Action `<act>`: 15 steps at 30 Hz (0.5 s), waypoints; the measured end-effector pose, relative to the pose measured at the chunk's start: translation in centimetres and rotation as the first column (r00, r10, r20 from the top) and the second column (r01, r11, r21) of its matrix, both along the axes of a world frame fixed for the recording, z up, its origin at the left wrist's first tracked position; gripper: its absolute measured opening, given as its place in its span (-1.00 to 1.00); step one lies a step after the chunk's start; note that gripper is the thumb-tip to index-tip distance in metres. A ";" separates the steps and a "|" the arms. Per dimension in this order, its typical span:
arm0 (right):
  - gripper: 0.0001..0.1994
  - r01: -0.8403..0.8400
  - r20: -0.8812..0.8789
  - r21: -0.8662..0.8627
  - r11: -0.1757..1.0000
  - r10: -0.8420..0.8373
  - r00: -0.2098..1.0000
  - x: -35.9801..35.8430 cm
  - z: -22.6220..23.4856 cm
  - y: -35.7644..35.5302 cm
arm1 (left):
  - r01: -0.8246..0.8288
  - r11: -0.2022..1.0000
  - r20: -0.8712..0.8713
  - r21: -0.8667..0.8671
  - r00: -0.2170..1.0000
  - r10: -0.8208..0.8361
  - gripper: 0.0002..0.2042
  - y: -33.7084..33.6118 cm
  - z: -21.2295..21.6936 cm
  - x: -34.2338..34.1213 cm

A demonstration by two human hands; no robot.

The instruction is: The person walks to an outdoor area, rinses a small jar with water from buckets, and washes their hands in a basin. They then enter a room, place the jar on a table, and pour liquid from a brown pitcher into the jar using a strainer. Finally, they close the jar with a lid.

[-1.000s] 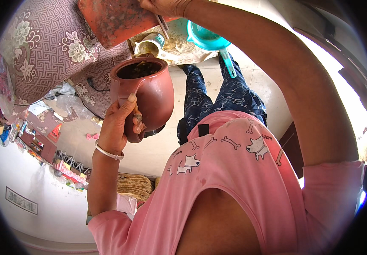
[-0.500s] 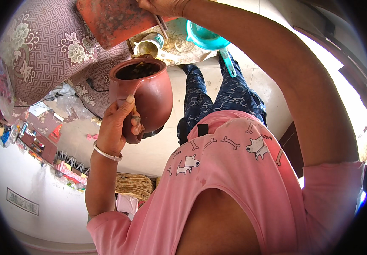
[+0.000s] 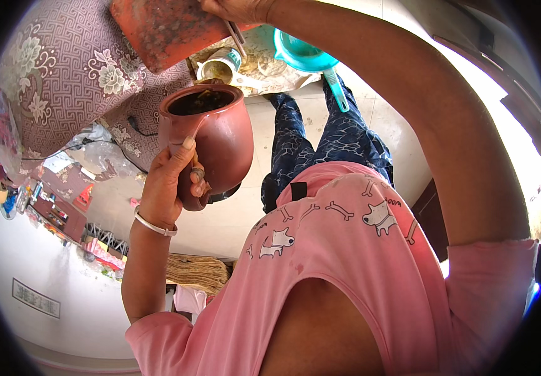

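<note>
My left hand is wrapped around the handle of a reddish-brown clay pot, thumb on top, holding it up off the floor. Dark contents with some leafy or stringy bits show inside its open mouth. At the top edge my right hand is partly cut off by the picture. From its closed fingers stick out two thin brown sticks, like chopsticks. Below that hand lies a worn red-orange board with dark stains. Beyond the pot stands a light-coloured cup with yellowish residue, a white-handled tool beside it.
A turquoise plastic strainer or scoop with a long handle lies near my legs. A patterned floral cloth covers a surface on the left. Crumpled clear plastic and a black cord lie below it. A stack of brownish sheets stands behind my left arm.
My left hand and the clay pot have shifted very slightly left. The right hand has barely moved, a touch to the left.
</note>
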State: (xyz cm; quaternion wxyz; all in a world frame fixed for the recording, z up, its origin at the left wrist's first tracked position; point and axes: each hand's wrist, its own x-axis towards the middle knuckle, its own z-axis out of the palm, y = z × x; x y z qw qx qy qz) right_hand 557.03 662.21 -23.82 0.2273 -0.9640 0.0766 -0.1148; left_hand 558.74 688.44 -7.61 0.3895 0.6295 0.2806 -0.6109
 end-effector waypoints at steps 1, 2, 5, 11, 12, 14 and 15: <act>-0.50 -0.001 -0.002 0.000 1.000 0.001 1.000 0.0 0.1 0.0 | 0.001 1.000 -0.003 -0.007 1.000 -0.001 -0.71 0.0 0.0 0.0; -0.50 -0.003 -0.004 0.001 1.000 0.003 1.000 0.0 0.1 0.0 | 0.002 1.000 -0.005 -0.014 1.000 -0.002 -0.70 0.0 0.0 0.1; -0.51 0.009 -0.010 0.002 1.000 -0.009 1.000 0.0 0.2 0.0 | 0.007 1.000 -0.006 -0.002 1.000 -0.007 -0.70 0.0 -0.1 0.1; -0.51 0.008 0.005 -0.003 1.000 -0.008 1.000 -0.1 0.4 -0.1 | 0.008 1.000 0.004 -0.001 1.000 -0.008 -0.71 0.0 -0.1 0.2; -0.51 0.007 0.006 0.001 1.000 -0.007 1.000 -0.1 0.3 -0.1 | 0.006 1.000 0.001 0.002 1.000 -0.006 -0.71 0.0 -0.1 0.1; -0.51 0.003 0.010 0.010 1.000 -0.004 1.000 0.0 0.3 -0.1 | 0.004 1.000 -0.004 0.006 1.000 -0.003 -0.71 -0.1 0.0 0.2; -0.51 0.003 0.013 0.014 1.000 -0.004 1.000 -0.1 0.4 0.0 | 0.003 1.000 -0.004 0.002 1.000 -0.003 -0.71 0.0 0.0 0.1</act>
